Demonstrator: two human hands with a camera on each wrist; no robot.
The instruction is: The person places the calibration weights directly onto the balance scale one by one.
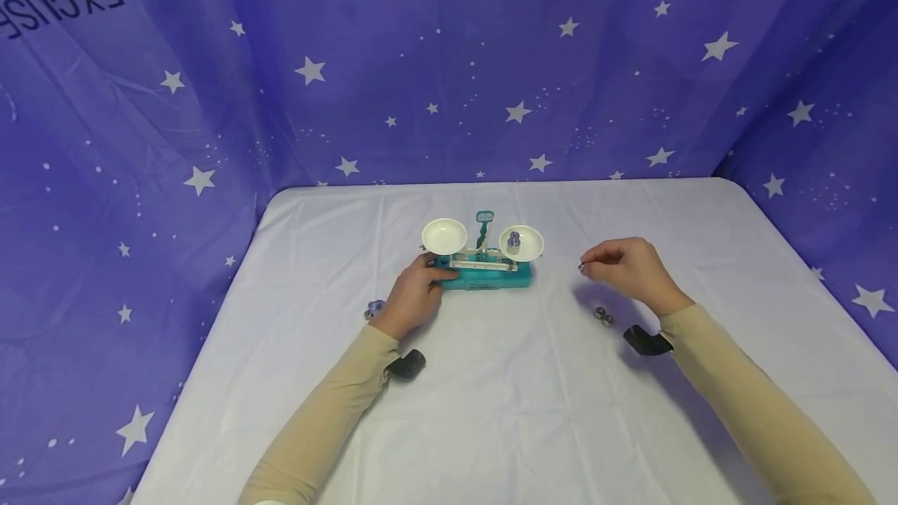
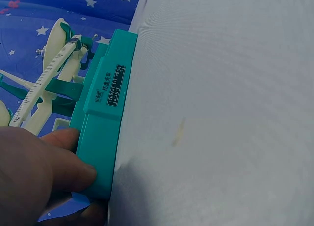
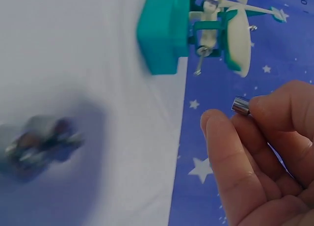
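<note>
A teal student tray balance (image 1: pixel 494 280) with two white pans stands on the white-covered table. My left hand (image 1: pixel 412 296) grips the left end of its base, the thumb (image 2: pixel 73 174) across the front top edge. The left pan (image 1: pixel 444 238) is bare. A shiny metal weight (image 1: pixel 514 241) stands in the right pan (image 1: pixel 532 245). To the right of the balance, my right hand (image 1: pixel 631 267) is raised over the table. Between its thumb and fingers it pinches a small silver cylindrical weight (image 3: pixel 240 105).
Several metal weights (image 1: pixel 375 308) sit beside the left wrist, partly hidden by it. More weights (image 1: pixel 603 316) lie below the right hand. A blue star-printed curtain (image 1: pixel 421 100) surrounds the table (image 1: pixel 491 411) at the back and sides.
</note>
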